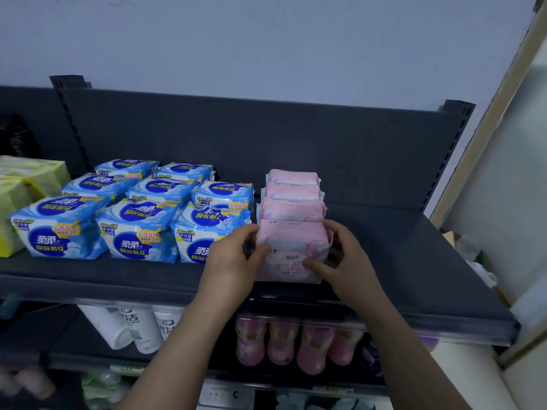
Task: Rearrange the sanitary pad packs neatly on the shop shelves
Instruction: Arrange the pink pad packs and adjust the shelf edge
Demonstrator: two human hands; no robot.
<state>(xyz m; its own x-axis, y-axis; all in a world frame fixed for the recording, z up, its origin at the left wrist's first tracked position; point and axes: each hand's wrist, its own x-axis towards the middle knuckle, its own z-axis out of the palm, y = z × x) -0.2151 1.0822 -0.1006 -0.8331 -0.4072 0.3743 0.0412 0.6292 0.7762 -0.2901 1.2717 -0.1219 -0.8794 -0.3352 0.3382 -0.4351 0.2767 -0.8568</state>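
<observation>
Sanitary pad packs (pixel 213 229) cover a dark shelf (pixel 399 261). Far left, yellow-green packs (pixel 17 184); next, 8 blue packs (pixel 139 229) in 3 columns; then 4 pink packs (pixel 293 192) in 1 column running front to back. Left hand (pixel 233 261) grips front pink pack (pixel 291 241) by its left side, thumb on its face; right hand (pixel 346 255) grips the right side, thumb on face too. Pack upright near shelf's front edge. White bottles (pixel 130 324), pink bottles (pixel 296 341) on shelf below.

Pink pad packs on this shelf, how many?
4, in a front-to-back row right of the blue packs: front pack held by left hand and right hand, second pack, third pack, rearmost pack. Others may be hidden.
</observation>
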